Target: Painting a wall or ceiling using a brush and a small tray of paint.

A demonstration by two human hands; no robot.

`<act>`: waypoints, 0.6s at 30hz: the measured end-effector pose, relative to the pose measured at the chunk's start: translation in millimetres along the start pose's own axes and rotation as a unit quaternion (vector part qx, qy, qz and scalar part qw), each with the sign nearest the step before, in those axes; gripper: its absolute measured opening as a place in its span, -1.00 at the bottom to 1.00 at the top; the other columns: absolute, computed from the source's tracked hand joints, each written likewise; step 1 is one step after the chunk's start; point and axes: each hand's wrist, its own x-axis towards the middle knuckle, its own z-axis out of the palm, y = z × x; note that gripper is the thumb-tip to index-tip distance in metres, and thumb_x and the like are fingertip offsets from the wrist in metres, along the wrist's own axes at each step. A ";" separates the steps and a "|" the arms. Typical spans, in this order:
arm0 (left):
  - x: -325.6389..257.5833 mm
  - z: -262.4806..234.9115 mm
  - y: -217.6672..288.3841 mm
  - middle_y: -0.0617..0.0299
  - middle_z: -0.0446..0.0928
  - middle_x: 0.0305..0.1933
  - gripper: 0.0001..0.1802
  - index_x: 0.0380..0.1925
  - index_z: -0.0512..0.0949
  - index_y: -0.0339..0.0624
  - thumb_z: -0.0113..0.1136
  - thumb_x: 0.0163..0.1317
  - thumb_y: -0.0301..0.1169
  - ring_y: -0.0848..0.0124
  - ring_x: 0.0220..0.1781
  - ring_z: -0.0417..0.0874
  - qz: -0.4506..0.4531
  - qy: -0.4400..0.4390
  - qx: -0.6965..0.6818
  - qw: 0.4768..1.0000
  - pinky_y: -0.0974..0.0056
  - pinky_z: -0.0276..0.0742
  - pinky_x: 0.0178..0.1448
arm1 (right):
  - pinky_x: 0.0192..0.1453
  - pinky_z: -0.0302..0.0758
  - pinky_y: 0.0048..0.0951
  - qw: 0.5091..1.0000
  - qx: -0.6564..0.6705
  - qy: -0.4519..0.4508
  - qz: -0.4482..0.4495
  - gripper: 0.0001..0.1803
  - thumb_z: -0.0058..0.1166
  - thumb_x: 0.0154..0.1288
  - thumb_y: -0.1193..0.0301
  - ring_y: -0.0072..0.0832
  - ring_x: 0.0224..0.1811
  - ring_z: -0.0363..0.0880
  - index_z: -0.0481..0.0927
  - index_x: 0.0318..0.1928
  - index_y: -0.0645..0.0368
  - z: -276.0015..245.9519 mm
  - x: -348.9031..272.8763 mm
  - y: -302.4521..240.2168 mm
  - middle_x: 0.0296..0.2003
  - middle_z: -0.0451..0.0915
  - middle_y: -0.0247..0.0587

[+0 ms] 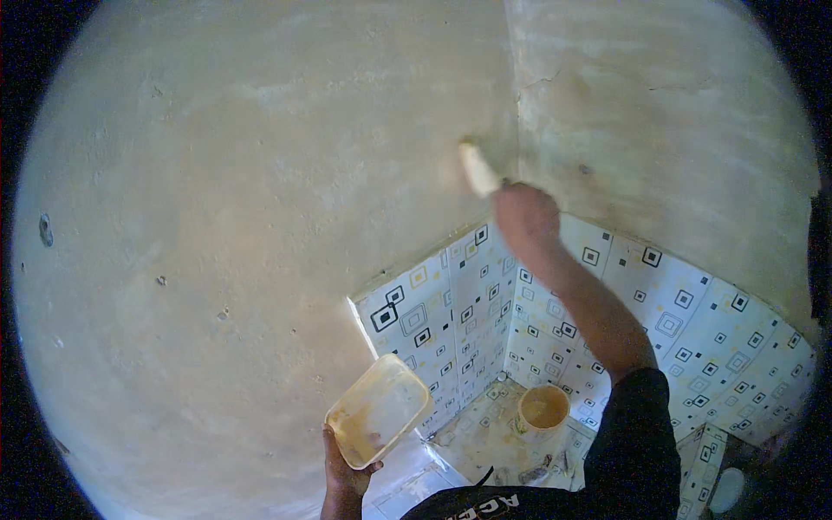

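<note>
In my right hand [527, 215] is a pale, wide-headed paintbrush [477, 170], its dark tip against the plastered wall [260, 173] just left of the corner. Motion blurs the brush a little, and its handle is hidden in my closed fingers. Down at the lower middle, my left hand [347, 472] grips the near edge of a rectangular plastic tub [345, 425]. The tub tilts so that its inside shows, with yellowish-brown smears along the walls and bottom.
Patterned white tiles [425, 316] cover the lower walls on both sides of the corner, ending in a ledge. A round bucket [525, 424] with brownish contents stands on a stained surface [468, 425] below. A white oval object [728, 490] lies at the lower right.
</note>
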 end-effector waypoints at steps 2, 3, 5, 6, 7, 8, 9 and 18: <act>2.4 -1.2 -2.8 0.13 0.45 -0.15 -0.28 0.11 0.21 0.01 -0.37 0.15 0.27 0.30 -0.40 0.53 -0.008 -0.005 0.015 1.000 0.32 0.43 -0.65 | -0.44 0.52 -0.26 0.995 0.049 -0.012 -0.083 -0.83 -0.11 0.14 0.41 -0.24 -0.51 0.58 0.52 -0.36 0.23 -26.8 -31.1 -35.8 -0.53 0.55 -0.10; 2.1 -2.0 -4.0 0.15 0.45 -0.12 -0.29 0.11 0.20 0.01 -0.38 0.15 0.27 0.30 -0.38 0.53 -0.013 -0.007 0.029 0.999 0.33 0.44 -0.65 | -0.45 0.52 -0.27 0.990 0.089 -0.020 -0.112 -0.83 -0.10 0.14 0.40 -0.24 -0.52 0.57 0.51 -0.34 0.22 -38.5 -43.2 -48.9 -0.53 0.55 -0.11; 4.3 -0.7 -6.5 0.16 0.44 -0.10 -0.29 0.12 0.20 0.01 -0.39 0.16 0.26 0.31 -0.36 0.53 -0.034 -0.037 0.025 0.998 0.32 0.44 -0.65 | -0.43 0.51 -0.27 0.975 0.158 -0.013 -0.155 -0.82 -0.08 0.14 0.37 -0.24 -0.51 0.57 0.51 -0.31 0.18 -55.3 -59.1 -58.2 -0.52 0.55 -0.13; 6.2 0.9 -6.2 0.18 0.42 -0.07 -0.30 0.12 0.19 0.02 -0.39 0.16 0.26 0.31 -0.33 0.53 -0.053 -0.066 0.019 0.996 0.32 0.44 -0.65 | -0.42 0.51 -0.26 0.954 0.227 -0.005 -0.199 -0.81 -0.05 0.14 0.34 -0.24 -0.49 0.56 0.51 -0.29 0.14 -59.6 -61.6 -58.3 -0.51 0.55 -0.14; 6.3 4.8 -6.4 0.18 0.42 -0.07 -0.30 0.12 0.19 0.02 -0.39 0.16 0.26 0.31 -0.33 0.53 -0.053 -0.068 0.022 0.996 0.32 0.44 -0.65 | -0.42 0.51 -0.26 0.954 0.226 -0.003 -0.196 -0.81 -0.05 0.14 0.34 -0.24 -0.49 0.56 0.51 -0.29 0.14 -50.9 -57.0 -53.2 -0.51 0.55 -0.14; 4.3 10.7 -7.8 0.14 0.44 -0.16 -0.26 0.11 0.21 0.02 -0.31 0.10 0.30 0.31 -0.41 0.53 -0.038 -0.032 0.029 0.998 0.33 0.43 -0.69 | -0.38 0.50 -0.25 0.964 0.209 -0.016 -0.165 -0.81 -0.04 0.13 0.31 -0.24 -0.47 0.56 0.51 -0.28 0.11 -32.9 -47.1 -43.2 -0.51 0.56 -0.15; 4.0 15.2 -8.4 0.09 0.46 -0.25 -0.22 0.10 0.22 0.03 -0.24 0.04 0.34 0.31 -0.49 0.54 -0.024 0.002 0.034 0.999 0.34 0.42 -0.74 | -0.35 0.49 -0.23 0.972 0.190 -0.029 -0.134 -0.80 -0.02 0.13 0.28 -0.24 -0.45 0.56 0.52 -0.28 0.08 -19.1 -35.9 -29.6 -0.50 0.56 -0.16; -12.9 -30.1 8.3 0.10 0.46 -0.26 -0.21 0.08 0.23 0.04 -0.26 0.02 0.37 0.29 -0.52 0.53 0.012 0.052 0.018 0.998 0.33 0.41 -0.73 | -0.19 0.47 -0.23 0.997 0.051 0.015 0.059 -0.72 -0.10 0.18 0.18 -0.18 -0.29 0.55 0.56 -0.27 0.05 25.4 26.9 88.1 -0.33 0.58 -0.14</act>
